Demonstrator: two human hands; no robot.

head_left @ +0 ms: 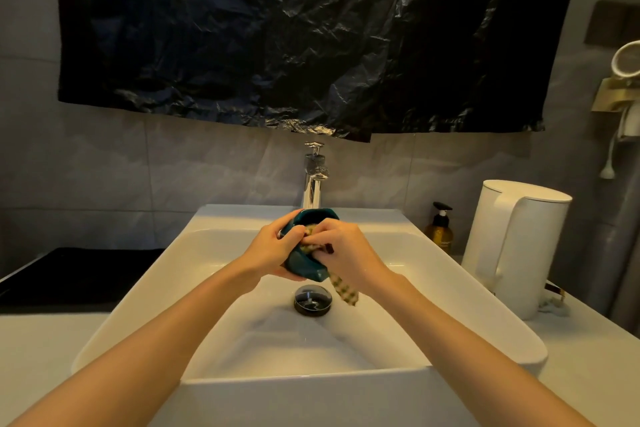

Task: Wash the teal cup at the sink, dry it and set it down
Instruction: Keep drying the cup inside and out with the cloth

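Observation:
Over the white sink (pixel 519 333) I hold a teal cup (pixel 306 265), tilted with its mouth toward the faucet. My left hand (pixel 277 246) grips the cup's left side. My right hand (pixel 341 246) pinches a green-and-cream checkered cloth (pixel 343 289) against the cup's wall; the cloth's tail hangs down toward the drain. Much of the cup is hidden by both hands.
A chrome faucet (pixel 313 177) stands behind the basin, with no water visible. A dark drain plug (pixel 312 300) sits in the bowl. On the right counter stand an amber pump bottle (pixel 440 230) and a white kettle (pixel 516 246). A black surface (pixel 79 274) lies at left.

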